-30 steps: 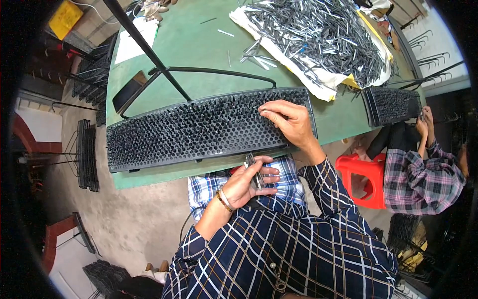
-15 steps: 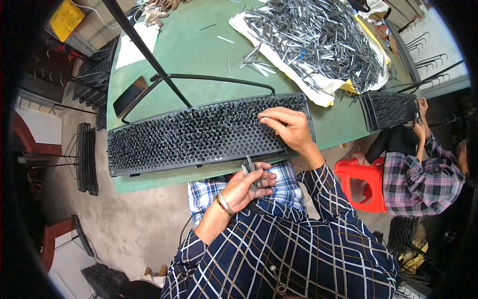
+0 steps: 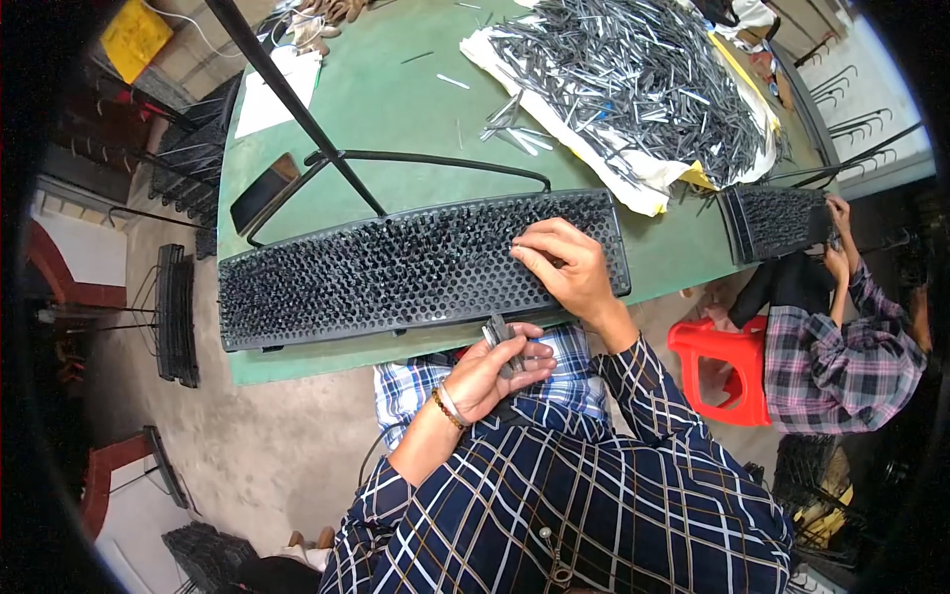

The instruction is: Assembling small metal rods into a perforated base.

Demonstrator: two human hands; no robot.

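Observation:
A long black panel (image 3: 396, 272) full of small round holes lies along the near edge of the green table. Short dark pieces stand up from its holes across the left and far parts, while holes toward the near right show bare. Over the panel's right part, my right hand (image 3: 576, 269) is closed in a pinch; what its fingertips hold is too small to make out. Below the panel's near edge, my left hand (image 3: 485, 378) grips a small bundle of thin dark strips (image 3: 497, 331) under the thumb, its other fingers partly extended.
A heap of similar strips (image 3: 633, 89) fills a white sack at the back right, with several loose ones beside it. A black metal frame (image 3: 445, 158) rises behind the panel. At right, a co-worker's hands (image 3: 839, 238) work at another panel (image 3: 777, 220) near a red stool (image 3: 717, 371).
My right hand has shifted only slightly at the panel, still pinched. The strips in my left hand sit lower and closer together. The whole view has moved a little.

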